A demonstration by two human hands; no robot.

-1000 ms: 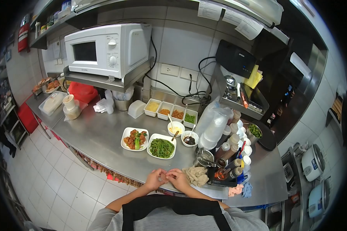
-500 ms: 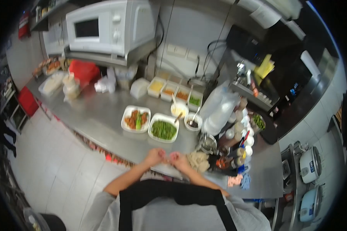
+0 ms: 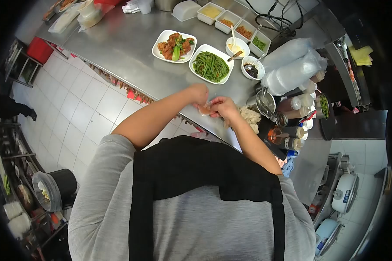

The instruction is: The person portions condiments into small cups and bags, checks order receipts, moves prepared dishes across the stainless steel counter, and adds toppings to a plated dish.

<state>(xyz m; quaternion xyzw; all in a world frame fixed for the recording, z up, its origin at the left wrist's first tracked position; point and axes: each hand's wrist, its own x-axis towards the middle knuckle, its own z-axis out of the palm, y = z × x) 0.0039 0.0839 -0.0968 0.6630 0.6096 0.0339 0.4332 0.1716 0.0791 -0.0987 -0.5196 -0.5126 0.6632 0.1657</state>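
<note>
Near the counter's front edge, my left hand (image 3: 199, 94) is closed, its fingers bent down at a small clear plastic piece (image 3: 204, 109) with an orange-pink tint. From the other side my right hand (image 3: 223, 107) pinches the same piece. Its exact kind is too small to tell. Just beyond my hands stands a white dish of green beans (image 3: 211, 66). To the left of that is a white dish of browned meat pieces (image 3: 175, 46) with a green vegetable on top. A crumpled beige cloth (image 3: 250, 118) lies right beside my right hand.
Two small bowls, a pale sauce bowl (image 3: 237, 47) and a dark sauce bowl (image 3: 252, 68), hold spoons. Behind them are topping tubs (image 3: 227, 21). Plastic-wrapped stacks (image 3: 292, 69), a metal pot (image 3: 265, 102) and bottles (image 3: 292, 132) crowd the right. A bin (image 3: 48, 191) stands on the floor at left.
My view has tipped further down, so the microwave is out of frame. Both hands are still together at the counter's front edge, with my left hand now bent over the small piece.
</note>
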